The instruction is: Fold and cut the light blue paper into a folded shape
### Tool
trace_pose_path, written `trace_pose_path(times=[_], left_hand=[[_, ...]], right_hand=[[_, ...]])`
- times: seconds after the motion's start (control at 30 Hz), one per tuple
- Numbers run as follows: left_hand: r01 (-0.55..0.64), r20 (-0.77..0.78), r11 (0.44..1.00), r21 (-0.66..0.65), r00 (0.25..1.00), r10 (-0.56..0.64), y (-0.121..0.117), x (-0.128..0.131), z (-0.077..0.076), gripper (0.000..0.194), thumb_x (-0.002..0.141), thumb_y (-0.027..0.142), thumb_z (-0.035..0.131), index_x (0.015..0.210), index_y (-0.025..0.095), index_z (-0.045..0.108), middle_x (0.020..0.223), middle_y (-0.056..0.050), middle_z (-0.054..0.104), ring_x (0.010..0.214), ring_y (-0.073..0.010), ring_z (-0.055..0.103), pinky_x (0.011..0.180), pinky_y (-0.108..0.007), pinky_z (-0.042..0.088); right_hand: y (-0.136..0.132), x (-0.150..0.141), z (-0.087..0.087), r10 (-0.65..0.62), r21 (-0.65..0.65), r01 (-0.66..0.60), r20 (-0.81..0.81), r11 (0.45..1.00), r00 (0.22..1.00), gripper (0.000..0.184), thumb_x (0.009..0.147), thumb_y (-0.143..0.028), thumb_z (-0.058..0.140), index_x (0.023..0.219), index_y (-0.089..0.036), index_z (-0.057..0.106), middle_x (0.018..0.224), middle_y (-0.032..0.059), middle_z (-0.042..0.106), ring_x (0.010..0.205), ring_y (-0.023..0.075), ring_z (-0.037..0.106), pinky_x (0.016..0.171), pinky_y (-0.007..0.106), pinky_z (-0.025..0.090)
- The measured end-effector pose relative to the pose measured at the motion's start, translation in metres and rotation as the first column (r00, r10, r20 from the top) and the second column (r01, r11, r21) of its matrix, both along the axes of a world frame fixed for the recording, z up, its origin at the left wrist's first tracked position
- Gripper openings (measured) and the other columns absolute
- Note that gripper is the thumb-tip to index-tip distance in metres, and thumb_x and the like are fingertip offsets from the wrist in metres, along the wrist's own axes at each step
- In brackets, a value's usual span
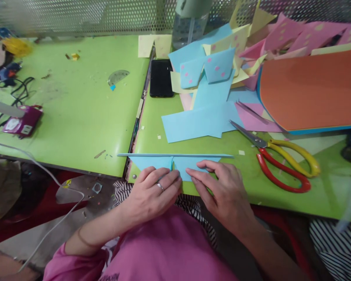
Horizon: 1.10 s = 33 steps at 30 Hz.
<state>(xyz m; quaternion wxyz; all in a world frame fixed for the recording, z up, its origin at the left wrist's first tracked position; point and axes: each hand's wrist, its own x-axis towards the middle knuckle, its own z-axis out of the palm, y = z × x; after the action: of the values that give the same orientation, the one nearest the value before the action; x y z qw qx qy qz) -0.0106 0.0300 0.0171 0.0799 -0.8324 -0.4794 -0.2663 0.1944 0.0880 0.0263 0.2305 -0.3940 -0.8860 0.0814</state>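
A light-blue craft-foam sheet [195, 163] lies at the table's front edge, with a slit or seam near its middle. Along its far side a long narrow blue edge [175, 155] runs crosswise, looking like a strip or fold standing up. My left hand [158, 189], a ring on one finger, presses on the left half with its fingers together and curled over the near edge. On the right half rest the fingertips of my right hand [222, 185], fingers apart. What lies beneath my left fingers is hidden.
Scissors [261, 142] with red and yellow handles lie at right, near tweezers [251, 112]. Behind are blue foam pieces [193, 123], an orange sheet [312, 93], a black phone [162, 78] and a bottle [190, 25]. A purple device [23, 121] with cables sits left.
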Motion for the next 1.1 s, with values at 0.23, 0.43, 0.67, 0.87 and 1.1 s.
trace_pose_path(times=[0.23,0.43,0.67,0.87,1.1], left_hand=[[0.041,-0.021,0.999,-0.004,0.999,-0.041,0.002,-0.003,-0.005,0.023,0.088,0.022,0.064,0.110,0.018,0.065,0.116,-0.002,0.071,0.105,-0.0184,0.059,0.089,-0.034,0.045],[0.025,-0.054,0.999,-0.034,0.998,-0.026,-0.001,-0.004,-0.003,0.023,0.089,0.023,0.064,0.112,0.022,0.065,0.120,-0.001,0.070,0.108,-0.0179,0.059,0.093,-0.034,0.044],[0.036,-0.090,0.997,-0.062,0.995,-0.041,-0.002,-0.003,-0.003,0.032,0.091,0.023,0.061,0.122,0.023,0.061,0.122,-0.003,0.067,0.112,-0.0201,0.057,0.095,-0.035,0.041],[0.015,-0.109,0.998,-0.058,0.994,-0.021,-0.002,-0.001,-0.006,0.041,0.090,0.036,0.063,0.130,0.028,0.056,0.118,-0.004,0.066,0.112,-0.0220,0.056,0.095,-0.036,0.041],[0.013,-0.123,0.998,-0.059,0.992,-0.020,-0.002,-0.001,-0.006,0.041,0.089,0.030,0.065,0.128,0.030,0.057,0.120,-0.003,0.065,0.112,-0.0221,0.055,0.096,-0.036,0.041]], right_hand=[[-0.003,0.013,0.000,0.089,0.050,-0.091,0.052,0.995,0.995,0.029,0.091,-0.020,0.056,0.116,-0.028,0.067,0.110,0.0075,0.063,0.094,0.0230,0.055,0.080,0.040,0.038],[-0.005,0.027,-0.002,0.213,0.120,-0.224,0.098,0.967,0.972,0.032,0.091,-0.020,0.053,0.119,-0.031,0.064,0.112,0.0053,0.066,0.100,0.0229,0.054,0.086,0.042,0.038],[-0.002,0.027,0.004,0.215,-0.006,-0.216,-0.042,0.976,0.976,0.017,0.090,-0.025,0.057,0.105,-0.026,0.065,0.112,0.0061,0.063,0.100,0.0219,0.055,0.085,0.041,0.042],[-0.001,0.030,0.002,0.198,0.088,-0.207,0.105,0.974,0.975,0.033,0.092,-0.040,0.055,0.122,-0.026,0.061,0.111,0.0094,0.062,0.098,0.0250,0.056,0.082,0.043,0.041],[-0.011,0.044,-0.003,0.199,0.095,-0.207,0.083,0.974,0.976,0.027,0.090,-0.040,0.059,0.112,-0.025,0.064,0.112,0.0087,0.066,0.103,0.0250,0.056,0.086,0.043,0.040]])
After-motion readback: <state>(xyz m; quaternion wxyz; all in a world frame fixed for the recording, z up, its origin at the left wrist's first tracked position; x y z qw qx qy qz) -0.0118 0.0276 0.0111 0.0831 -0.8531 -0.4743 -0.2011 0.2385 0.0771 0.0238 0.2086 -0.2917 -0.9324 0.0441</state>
